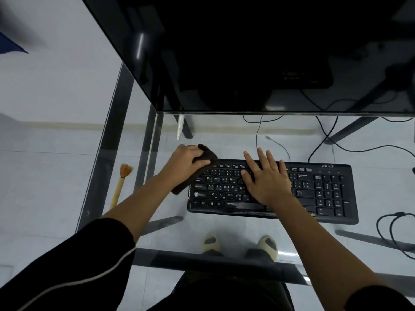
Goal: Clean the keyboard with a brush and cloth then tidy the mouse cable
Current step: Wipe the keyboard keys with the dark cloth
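Under both hands (267, 176): keyboard (323, 191).

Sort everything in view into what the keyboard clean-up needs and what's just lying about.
For the job: Acer keyboard; dark cloth, gripped in the left hand; right hand flat on the keys; wooden-handled brush lying on the glass desk; looped black cable at right, probably the mouse's.
Just there: monitor; floor cables under the desk; slippers.

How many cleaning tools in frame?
2: a cloth held by the left hand at the keyboard's upper-left corner, and a brush lying on the desk left of it. More may be hidden.
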